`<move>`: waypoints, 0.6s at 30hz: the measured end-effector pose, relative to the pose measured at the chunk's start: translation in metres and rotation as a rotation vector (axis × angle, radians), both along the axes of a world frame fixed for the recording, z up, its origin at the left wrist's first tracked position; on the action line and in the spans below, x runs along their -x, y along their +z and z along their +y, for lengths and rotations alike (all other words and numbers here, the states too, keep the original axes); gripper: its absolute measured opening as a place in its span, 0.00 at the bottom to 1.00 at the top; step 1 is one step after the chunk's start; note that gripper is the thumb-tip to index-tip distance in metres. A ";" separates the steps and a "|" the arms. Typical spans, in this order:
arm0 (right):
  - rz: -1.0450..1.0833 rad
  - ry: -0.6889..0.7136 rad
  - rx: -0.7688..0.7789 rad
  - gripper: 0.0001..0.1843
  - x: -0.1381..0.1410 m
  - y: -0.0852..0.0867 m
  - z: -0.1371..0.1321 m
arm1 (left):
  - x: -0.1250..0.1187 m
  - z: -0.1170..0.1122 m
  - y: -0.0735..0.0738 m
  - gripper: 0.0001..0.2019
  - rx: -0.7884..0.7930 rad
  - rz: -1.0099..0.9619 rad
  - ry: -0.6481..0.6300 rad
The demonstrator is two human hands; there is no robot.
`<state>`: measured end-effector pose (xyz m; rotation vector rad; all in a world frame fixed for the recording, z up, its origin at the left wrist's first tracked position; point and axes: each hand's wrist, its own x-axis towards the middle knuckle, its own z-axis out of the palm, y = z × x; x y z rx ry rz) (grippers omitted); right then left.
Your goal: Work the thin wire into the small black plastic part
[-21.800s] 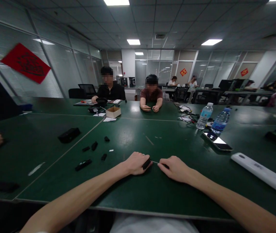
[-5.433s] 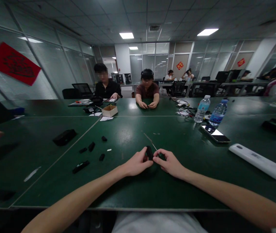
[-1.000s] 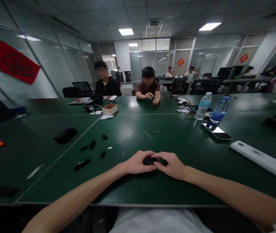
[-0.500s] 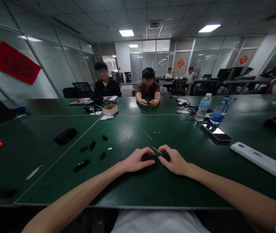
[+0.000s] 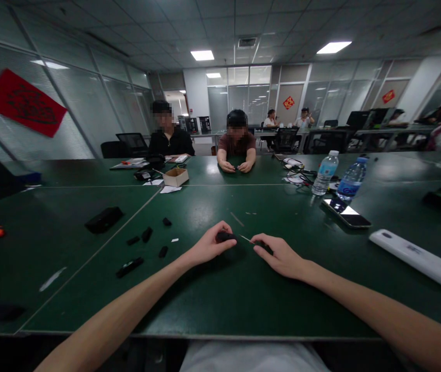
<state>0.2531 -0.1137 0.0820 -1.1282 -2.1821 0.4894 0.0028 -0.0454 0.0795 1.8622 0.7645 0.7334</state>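
Black plastic-looking part [image 5: 225, 236] half hidden by left hand [image 5: 208, 245].

The tabletop [image 5: 201, 217] is finished in dark green laminate, smooth and glossy, with the ceiling lights reflected in it. A thin pin [image 5: 246, 238] near the middle appears to be bright metal. A small black piece [image 5: 225, 236] at the near edge of the scene looks to be matt plastic, as do the black blocks [image 5: 104, 219] on the left. On the right, the water bottles [image 5: 325, 173] are made of clear, shiny plastic, a phone [image 5: 346, 216] is faced with reflective glass, and a long white case [image 5: 414, 258] is smooth plastic with a soft sheen. Further off, a box [image 5: 175, 176] is made of plain, matt cardboard, and white paper slips [image 5: 170, 189] are laid just beside it.
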 end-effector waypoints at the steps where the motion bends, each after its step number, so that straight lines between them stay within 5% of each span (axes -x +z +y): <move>1: -0.009 -0.005 0.013 0.14 0.000 0.000 0.000 | 0.000 0.000 0.002 0.19 0.021 -0.018 -0.009; 12: -0.019 -0.002 0.003 0.12 0.001 -0.004 -0.002 | -0.005 0.002 -0.002 0.19 0.267 -0.261 -0.095; 18: -0.027 0.016 -0.009 0.13 0.001 -0.003 -0.002 | -0.004 0.000 0.001 0.19 0.257 -0.261 -0.114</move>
